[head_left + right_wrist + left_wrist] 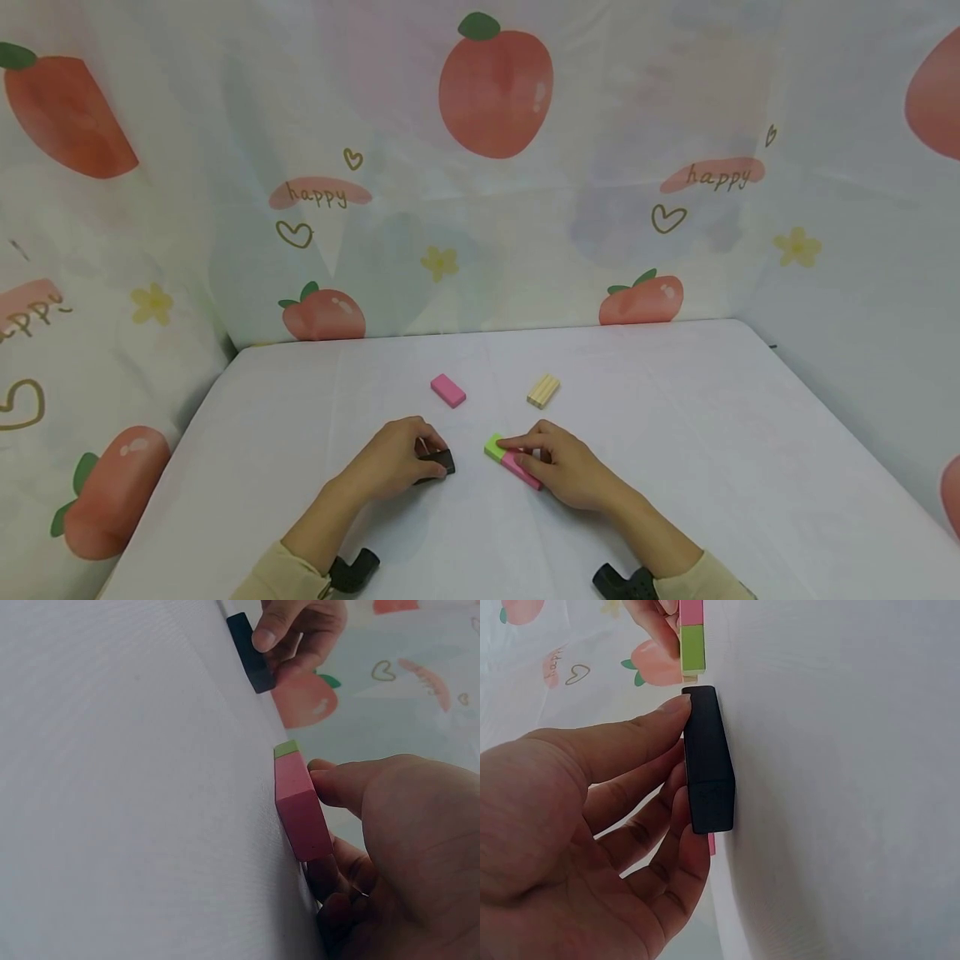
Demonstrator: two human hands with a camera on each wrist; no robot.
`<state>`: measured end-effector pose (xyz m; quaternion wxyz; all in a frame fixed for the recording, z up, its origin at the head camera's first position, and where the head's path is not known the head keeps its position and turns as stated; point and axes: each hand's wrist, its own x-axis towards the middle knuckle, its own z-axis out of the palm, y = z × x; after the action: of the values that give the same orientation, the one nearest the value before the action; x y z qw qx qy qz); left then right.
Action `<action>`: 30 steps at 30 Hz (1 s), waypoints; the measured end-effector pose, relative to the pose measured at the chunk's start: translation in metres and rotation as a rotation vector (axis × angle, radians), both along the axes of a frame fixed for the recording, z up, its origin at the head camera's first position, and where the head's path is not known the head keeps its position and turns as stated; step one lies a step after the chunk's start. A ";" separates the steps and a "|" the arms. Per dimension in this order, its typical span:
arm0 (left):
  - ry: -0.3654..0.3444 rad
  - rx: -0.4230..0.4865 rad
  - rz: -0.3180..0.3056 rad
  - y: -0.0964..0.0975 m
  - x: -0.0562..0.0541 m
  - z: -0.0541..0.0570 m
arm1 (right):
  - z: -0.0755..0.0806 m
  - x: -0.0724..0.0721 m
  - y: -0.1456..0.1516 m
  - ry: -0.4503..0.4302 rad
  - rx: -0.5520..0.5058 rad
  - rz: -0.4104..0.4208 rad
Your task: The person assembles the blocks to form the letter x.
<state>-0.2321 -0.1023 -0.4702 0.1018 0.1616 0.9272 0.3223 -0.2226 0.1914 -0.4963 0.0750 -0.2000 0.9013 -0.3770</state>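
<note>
My left hand (390, 458) holds a black oblong block (447, 461) low over the white table, thumb on the near side and fingers on the far side. In the left wrist view the black block (709, 750) has a slanted end. To its right, my right hand (573, 471) pinches a slim pink-and-green block (525, 473), green end toward the far left. The forefinger reaches along to the green part, and the thumb lies against the pink part. The right wrist view shows the pink end (304, 821) close up; the other fingers curl beneath the palm.
Behind the hands lie a pink block (448, 391) at left and a pale yellow, striped block (543, 391) at right. The white-covered table (720, 417) ends at a fruit-printed cloth backdrop (495, 225). Black wrist devices (355, 572) sit near both sleeves.
</note>
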 end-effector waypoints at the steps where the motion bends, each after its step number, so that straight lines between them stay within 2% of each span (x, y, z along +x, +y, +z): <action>1: 0.000 0.001 -0.001 0.000 0.000 0.000 | 0.000 0.000 0.000 0.000 0.000 -0.001; 30: 0.007 -0.008 -0.010 0.011 0.001 0.002 | -0.001 0.000 0.000 -0.003 0.000 -0.006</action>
<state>-0.2310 -0.0910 -0.4680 0.1009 0.1670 0.9280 0.3174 -0.2227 0.1917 -0.4971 0.0753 -0.1966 0.9018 -0.3775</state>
